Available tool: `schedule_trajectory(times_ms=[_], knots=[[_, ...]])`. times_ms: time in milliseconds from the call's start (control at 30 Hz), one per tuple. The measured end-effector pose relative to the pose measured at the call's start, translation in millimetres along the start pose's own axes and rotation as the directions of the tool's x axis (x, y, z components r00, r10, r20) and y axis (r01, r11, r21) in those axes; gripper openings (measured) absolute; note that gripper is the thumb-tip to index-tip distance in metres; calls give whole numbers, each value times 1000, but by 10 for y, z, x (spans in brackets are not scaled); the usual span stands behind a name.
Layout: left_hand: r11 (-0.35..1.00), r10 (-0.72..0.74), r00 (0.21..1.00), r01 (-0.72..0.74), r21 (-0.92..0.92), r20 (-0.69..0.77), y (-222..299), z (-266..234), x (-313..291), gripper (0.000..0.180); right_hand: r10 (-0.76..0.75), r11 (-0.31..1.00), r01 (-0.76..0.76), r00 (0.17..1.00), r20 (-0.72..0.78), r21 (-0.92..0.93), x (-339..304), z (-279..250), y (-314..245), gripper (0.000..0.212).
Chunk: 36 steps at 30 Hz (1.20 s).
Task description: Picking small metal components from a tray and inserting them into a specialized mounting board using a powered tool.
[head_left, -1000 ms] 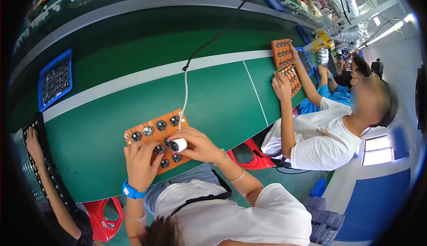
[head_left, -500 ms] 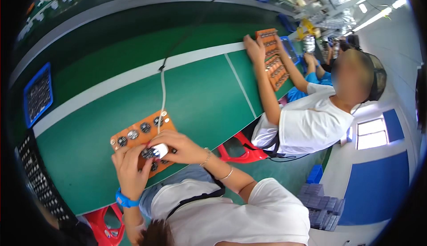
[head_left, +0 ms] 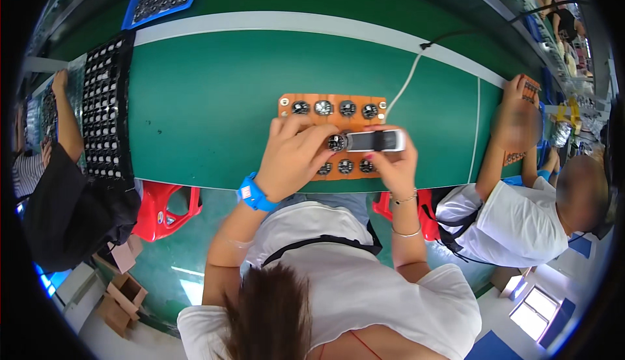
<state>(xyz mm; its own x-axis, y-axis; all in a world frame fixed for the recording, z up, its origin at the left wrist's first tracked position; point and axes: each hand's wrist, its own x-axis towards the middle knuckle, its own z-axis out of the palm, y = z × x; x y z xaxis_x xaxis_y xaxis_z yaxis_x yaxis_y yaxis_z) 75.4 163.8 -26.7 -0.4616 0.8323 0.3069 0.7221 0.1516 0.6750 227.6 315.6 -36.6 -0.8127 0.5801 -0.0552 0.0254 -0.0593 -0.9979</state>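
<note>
An orange board (head_left: 306,97) lies on the green table in front of me, with several round black parts in rows on it. Over its middle, the fingertips of my left hand (head_left: 293,155) pinch a small round black part (head_left: 336,142). My right hand (head_left: 397,163) grips a white-and-grey handheld device (head_left: 362,141) with a dark band, thumb below and fingers above. The device's left end meets or nearly meets the round part; the exact contact cannot be made out. A white cable (head_left: 405,88) runs from the table's far edge down toward my right hand, its lower end hidden.
A black tray (head_left: 107,109) with rows of small pale parts stands at the left. Beyond the far edge sits a blue tray (head_left: 133,8) of dark parts. Co-workers sit at both sides; the right one (head_left: 504,217) holds orange boards. Red stools (head_left: 153,211) stand below the table.
The view has swung to the right way round over the table, so the board appears more central and level. Both hands still hold the round part and the device, now lined up sideways.
</note>
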Motion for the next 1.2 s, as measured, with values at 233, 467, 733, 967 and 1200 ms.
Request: schedule_trajectory(times_ms=[233, 467, 733, 967, 1200], knots=[[994, -52, 999, 52, 92, -2, -196, -34, -198, 35, -77, 997, 77, 996, -54, 5, 7, -77, -43, 43], [999, -30, 999, 31, 33, -17, -304, -58, -176, 30, -118, 993, 118, 993, 26, 1, 131, 173, -133, 34], [939, -118, 992, 94, -330, -53, -43, -38, -121, 31, -252, 892, 297, 953, 170, -342, 178, 256, -127, 22], [856, -289, 957, 244, -457, -30, -8, -59, -291, 34, -175, 905, 242, 962, 212, -350, 157, 371, -149, 22], [782, -313, 950, 266, -563, 14, 0, 46, -248, 35, -148, 937, 203, 968, 203, -286, 212, 315, -130, 24]])
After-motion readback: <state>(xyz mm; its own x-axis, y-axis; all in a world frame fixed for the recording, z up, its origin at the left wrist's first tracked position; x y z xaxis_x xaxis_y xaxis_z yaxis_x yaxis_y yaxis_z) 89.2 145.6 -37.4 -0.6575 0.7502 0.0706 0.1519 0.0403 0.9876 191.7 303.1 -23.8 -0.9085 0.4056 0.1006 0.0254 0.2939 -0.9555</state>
